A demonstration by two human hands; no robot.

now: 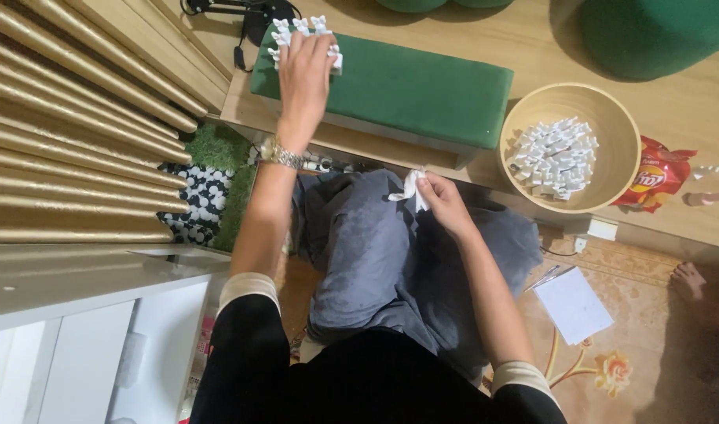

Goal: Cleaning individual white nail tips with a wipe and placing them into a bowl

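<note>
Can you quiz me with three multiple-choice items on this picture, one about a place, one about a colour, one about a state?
1. Where does the left hand rest?
A. in the bowl
B. on small white pieces at the cushion's far end
C. on the paper sheet

2. What colour is the cushion?
A. green
B. red
C. yellow

3. How is the right hand?
A. open and flat
B. hidden from view
C. pinching a white piece

Answers:
B, the palm lies over the white pieces.
A, its whole top is green.
C, fingers close on the white piece above the lap.
</note>
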